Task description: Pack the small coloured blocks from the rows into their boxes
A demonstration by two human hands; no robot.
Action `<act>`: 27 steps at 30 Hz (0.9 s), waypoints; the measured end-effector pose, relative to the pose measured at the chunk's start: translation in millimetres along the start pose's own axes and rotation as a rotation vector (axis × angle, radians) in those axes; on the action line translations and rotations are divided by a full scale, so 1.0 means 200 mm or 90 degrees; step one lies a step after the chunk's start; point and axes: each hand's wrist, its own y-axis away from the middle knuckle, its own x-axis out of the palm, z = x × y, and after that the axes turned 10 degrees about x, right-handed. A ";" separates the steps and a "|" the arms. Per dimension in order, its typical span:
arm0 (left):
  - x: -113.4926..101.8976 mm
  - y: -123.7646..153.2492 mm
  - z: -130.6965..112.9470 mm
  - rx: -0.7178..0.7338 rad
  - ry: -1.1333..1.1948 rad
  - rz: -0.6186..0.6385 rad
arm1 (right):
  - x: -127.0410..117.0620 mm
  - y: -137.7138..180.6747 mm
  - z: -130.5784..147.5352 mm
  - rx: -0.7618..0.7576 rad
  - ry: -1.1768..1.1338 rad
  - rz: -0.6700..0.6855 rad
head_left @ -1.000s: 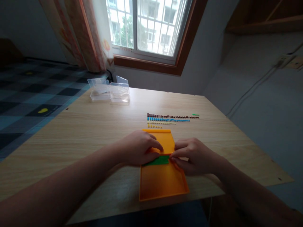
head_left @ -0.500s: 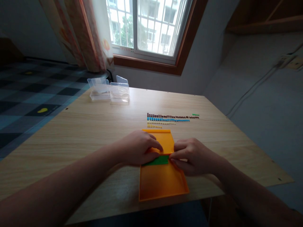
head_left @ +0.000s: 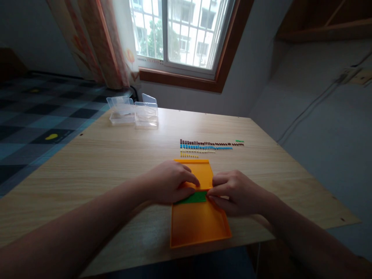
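An orange tray [head_left: 197, 224], crossed by a divider, lies near the table's front edge. A green strip [head_left: 196, 197], possibly a building plate, sits in it just on my side of the divider. My left hand [head_left: 176, 182] grips the tray from the left, its thumb by the green strip and its index finger beyond the divider. At the strip's right end, my right hand [head_left: 229, 190] is closed in a pinch. Whatever is between those fingertips is hidden or too small to name.
Beyond the tray, rows of tiny brown pieces [head_left: 203, 143], blue pieces [head_left: 200, 147] and yellow pieces [head_left: 188, 155] line the wooden table [head_left: 116, 155]. A few green pieces [head_left: 240, 141] lie farther right. Clear plastic boxes [head_left: 133, 114] with raised lids stand at the back left.
The view has shifted very slightly. Both hands keep their places on the tray, and the pieces on the table have not moved.
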 end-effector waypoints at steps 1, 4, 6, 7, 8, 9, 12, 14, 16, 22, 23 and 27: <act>0.00 0.00 0.00 0.002 -0.001 -0.001 | 0.00 0.00 0.00 0.003 -0.004 0.003; 0.00 0.00 0.00 0.004 -0.004 0.000 | 0.00 0.00 0.00 0.012 -0.019 0.008; 0.00 0.00 0.00 0.005 -0.005 0.000 | 0.00 0.00 0.01 0.015 -0.025 0.007; 0.00 0.00 0.00 0.005 -0.006 0.002 | -0.01 0.00 0.01 0.014 -0.028 0.004; -0.01 0.00 0.00 0.004 -0.007 0.004 | -0.01 0.00 0.01 0.012 -0.030 -0.002; -0.01 0.00 0.00 0.001 -0.008 0.008 | -0.01 0.00 0.01 0.008 -0.034 -0.011; -0.01 0.00 0.00 -0.002 -0.009 0.012 | -0.02 0.00 0.00 -0.015 -0.067 -0.061; -0.01 0.00 0.00 -0.002 -0.009 0.013 | -0.03 0.00 -0.02 -0.031 -0.090 -0.118; -0.01 0.00 0.00 -0.004 -0.010 0.018 | -0.04 0.00 -0.05 -0.031 -0.095 -0.195; -0.01 0.00 0.00 -0.010 0.001 0.026 | -0.07 -0.01 -0.25 0.177 -0.135 -0.514; -0.02 0.01 0.00 -0.012 0.004 0.025 | -0.07 -0.01 -0.30 0.224 -0.142 -0.569; -0.02 0.01 0.00 -0.019 0.026 -0.006 | -0.07 -0.01 -0.55 0.349 -0.149 -0.727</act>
